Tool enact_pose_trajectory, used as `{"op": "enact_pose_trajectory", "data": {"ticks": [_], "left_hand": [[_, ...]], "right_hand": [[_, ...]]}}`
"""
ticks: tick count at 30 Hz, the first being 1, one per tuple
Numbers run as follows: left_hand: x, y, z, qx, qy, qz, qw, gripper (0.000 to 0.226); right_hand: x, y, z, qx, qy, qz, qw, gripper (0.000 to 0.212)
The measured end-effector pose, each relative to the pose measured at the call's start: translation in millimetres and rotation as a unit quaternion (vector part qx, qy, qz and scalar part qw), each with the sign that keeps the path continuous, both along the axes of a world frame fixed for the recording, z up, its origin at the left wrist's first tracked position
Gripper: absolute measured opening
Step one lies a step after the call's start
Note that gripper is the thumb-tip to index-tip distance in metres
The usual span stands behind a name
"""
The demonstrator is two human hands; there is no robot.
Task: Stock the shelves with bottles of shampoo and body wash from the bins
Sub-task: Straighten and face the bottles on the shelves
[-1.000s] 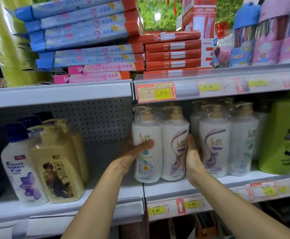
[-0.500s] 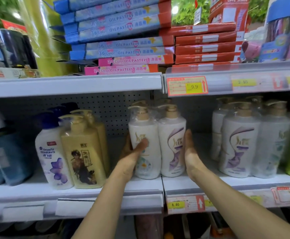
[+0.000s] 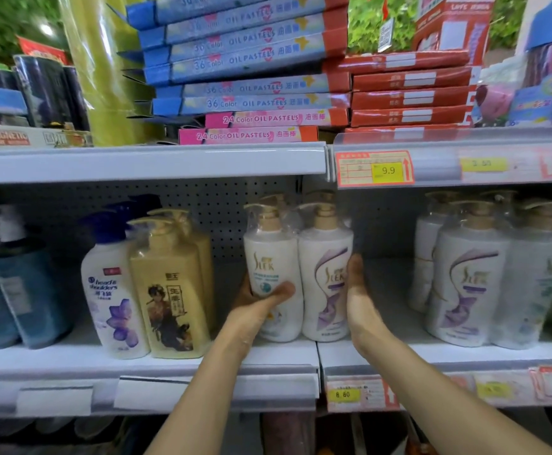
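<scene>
Our left forearm slants up and to the right, and our left hand (image 3: pixel 261 307) grips the teal bottle (image 3: pixel 273 254) low on its body, with the thumb laid across the front label and the fingers curled round the far side. Our right forearm slants up and to the left. The right hand (image 3: pixel 360 300) is flat and straight-fingered, its palm pressed against the outer side of the purple bottle (image 3: pixel 327 274) and its fingertips pointing up and into the shelf (image 3: pixel 71 359). The two bottles stand between our hands, touching side by side, upright on the shelf with their long axes vertical and their labels facing us. Both are smooth, glossy white plastic with rounded shoulders and tan pump heads under crinkled clear film. We cannot tell whether the film binds them together. Behind them is a grey perforated back panel (image 3: pixel 219 208). Left of the left hand, near it, stands a squarish amber bottle (image 3: pixel 169 284), with a curved white bottle (image 3: pixel 110 290) bearing a purple flower touching its far side. Right of the right hand, well apart, is a group of matching pump bottles (image 3: pixel 468 274). Above our hands, flat cardboard pastel boxes (image 3: pixel 261 101) are stacked on the upper shelf, whose rail carries a red and yellow price tag (image 3: pixel 375 167).
</scene>
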State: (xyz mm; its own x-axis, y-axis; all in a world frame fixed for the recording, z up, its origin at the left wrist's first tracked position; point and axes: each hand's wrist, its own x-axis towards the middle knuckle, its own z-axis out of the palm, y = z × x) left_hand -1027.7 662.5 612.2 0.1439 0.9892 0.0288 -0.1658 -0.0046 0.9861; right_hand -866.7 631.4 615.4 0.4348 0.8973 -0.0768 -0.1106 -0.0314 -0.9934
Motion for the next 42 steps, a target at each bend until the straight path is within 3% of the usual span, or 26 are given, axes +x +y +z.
{"op": "enact_pose_trajectory", "data": {"ticks": [5, 7, 12, 22, 26, 27, 29, 31, 35, 39, 42], "left_hand": [[-1, 3, 1, 0.011, -0.023, 0.034, 0.999, 0.08], [-3, 4, 1, 0.021, -0.028, 0.043, 0.998, 0.075], [-5, 2, -4, 0.021, -0.03, 0.06, 0.998, 0.051], [-7, 2, -4, 0.032, -0.012, 0.051, 0.998, 0.053], [-10, 0, 0, 0.043, 0.006, 0.037, 0.998, 0.076], [-11, -2, 0, 0.045, 0.011, 0.036, 0.998, 0.077], [-9, -7, -1, 0.05, 0.026, 0.056, 0.997, 0.074], [-2, -12, -4, 0.066, 0.053, 0.097, 0.992, 0.08], [20, -35, -9, 0.101, 0.122, 0.208, 0.965, 0.101], [45, -69, -9, 0.208, 0.172, 0.302, 0.914, 0.083], [73, -84, -4, 0.284, 0.162, 0.274, 0.905, 0.06]], "right_hand": [[-5, -11, 7, 0.009, -0.018, 0.032, 0.999, 0.063], [-5, -6, 6, 0.018, -0.02, 0.037, 0.999, 0.048], [-7, 16, 1, 0.03, -0.008, 0.022, 0.999, 0.063], [-10, 21, -1, 0.026, -0.004, 0.013, 1.0, 0.076], [-9, 16, 1, -0.001, -0.002, 0.022, 1.0, 0.124], [-10, 9, 6, -0.009, -0.009, 0.029, 0.999, 0.116], [-12, -5, 15, 0.002, -0.043, 0.033, 0.999, 0.077], [-4, -8, 12, 0.025, -0.096, 0.028, 0.995, 0.06], [5, -15, 7, 0.093, -0.144, 0.032, 0.985, 0.057], [20, -29, 4, 0.144, -0.19, 0.05, 0.97, 0.058], [41, -42, 3, 0.16, -0.201, 0.021, 0.966, 0.052]]}}
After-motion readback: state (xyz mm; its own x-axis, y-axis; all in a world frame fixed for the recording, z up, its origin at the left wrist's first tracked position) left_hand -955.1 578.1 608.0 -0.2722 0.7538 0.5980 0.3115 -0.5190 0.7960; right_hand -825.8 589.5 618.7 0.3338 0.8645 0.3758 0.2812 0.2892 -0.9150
